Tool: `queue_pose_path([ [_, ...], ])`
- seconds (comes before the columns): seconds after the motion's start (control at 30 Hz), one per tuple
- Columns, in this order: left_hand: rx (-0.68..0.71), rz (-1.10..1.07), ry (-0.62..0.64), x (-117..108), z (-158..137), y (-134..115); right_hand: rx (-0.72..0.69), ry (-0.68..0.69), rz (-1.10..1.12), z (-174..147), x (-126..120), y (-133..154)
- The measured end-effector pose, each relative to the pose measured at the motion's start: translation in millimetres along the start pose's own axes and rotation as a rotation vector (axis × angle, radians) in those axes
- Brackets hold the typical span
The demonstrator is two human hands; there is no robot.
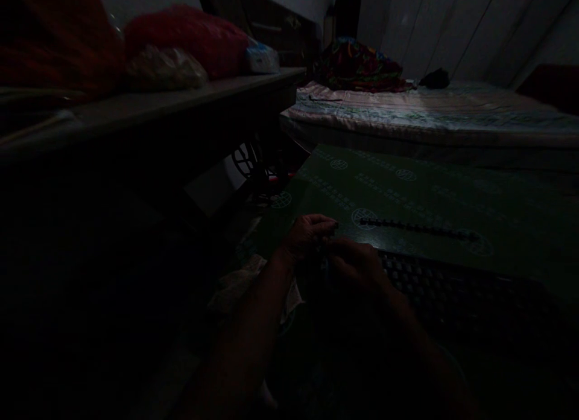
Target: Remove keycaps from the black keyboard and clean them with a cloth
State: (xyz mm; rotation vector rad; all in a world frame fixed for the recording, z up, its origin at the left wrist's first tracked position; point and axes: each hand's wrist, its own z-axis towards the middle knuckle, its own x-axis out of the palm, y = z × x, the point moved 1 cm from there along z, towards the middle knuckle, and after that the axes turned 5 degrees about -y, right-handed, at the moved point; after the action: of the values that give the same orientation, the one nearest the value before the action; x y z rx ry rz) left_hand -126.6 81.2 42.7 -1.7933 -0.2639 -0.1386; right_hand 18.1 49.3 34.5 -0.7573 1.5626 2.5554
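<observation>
The left hand was half curled, thumb and fingers drawn toward one another, and the right hand met it with bent fingers, nearly touching. Whether either had hold of something small, I could not tell in the gloom. A faint bluish glint showed just below the fingertips, too dim to name. Fine fingerwork of this sort probably called for a light pinch, steady wrists and more light.

A crumpled cloth lay beside the left forearm, where a sleeve or elbow could have dragged it. Just right of the right hand lay the dark keyboard, partly behind that forearm; keeping the arm lifted would likely have spared its keys a knock. Beyond it, ahead and right of both hands, a dark toothed row stretched across the green worktop, best left unbrushed. Farthest ahead stood a bed.
</observation>
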Motion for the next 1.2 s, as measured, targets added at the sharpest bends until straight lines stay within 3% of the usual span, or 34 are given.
queue_pose_path([
  [0.3, 0.0, 0.005, 0.015, -1.6, 2.6, 2.6, -0.079, 0.47, -0.432, -2.0, 10.1, 26.4],
  [0.43, -0.031, 0.068, 0.024, -2.4, 1.1, 1.6, -0.133, 0.54, -0.44, -9.8, 8.9, 33.5],
  [0.67, -0.072, 0.116, 0.063, -4.1, -0.5, 2.4, -0.085, 0.382, -0.285, -12.2, -17.5, 32.3],
  [0.9, -0.096, 0.084, 0.079, -3.1, -0.5, 4.2, -0.027, -0.053, -0.233, 7.9, -39.8, 1.6],
  [1.2, -0.136, 0.056, 0.107, 1.3, -1.1, 5.1, -0.033, -0.063, -0.165, 24.1, -37.4, -6.2],
])
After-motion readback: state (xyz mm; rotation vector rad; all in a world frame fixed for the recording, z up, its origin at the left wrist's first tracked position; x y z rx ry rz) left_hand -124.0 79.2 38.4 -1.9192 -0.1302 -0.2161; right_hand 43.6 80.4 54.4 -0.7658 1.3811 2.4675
